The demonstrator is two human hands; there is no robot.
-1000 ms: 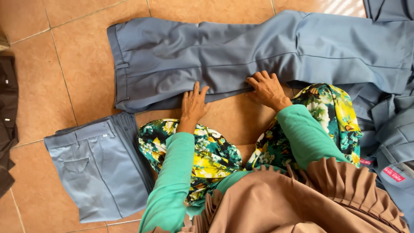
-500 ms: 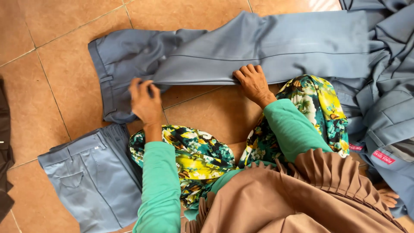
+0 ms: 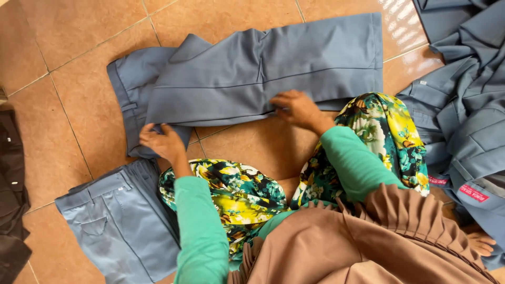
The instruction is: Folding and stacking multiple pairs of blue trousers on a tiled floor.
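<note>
- The floor (image 3: 79,68) is glossy orange-brown tile with pale grout lines.
- Blue-grey trousers (image 3: 273,68) lie folded flat on it.
- A second folded grey pair (image 3: 115,221) sits just below their waistband end; a heap of grey garments (image 3: 468,105) lies beyond their hem end.
- The left hand (image 3: 163,143) pinches the trousers' lower waistband corner, fingers curled.
- The right hand (image 3: 300,109) presses flat on their lower edge, fingers slightly spread.

Floor: terracotta tile (image 3: 68,105), pale grout lines. Folded grey-blue trousers (image 3: 113,221) lower left, waistband and pocket up. Dark garment (image 3: 11,194) at left edge, partly out of frame. Heap of grey-blue clothing (image 3: 468,110) at right, unfolded; red label (image 3: 472,193) w/ print showing near its lower edge.
</note>
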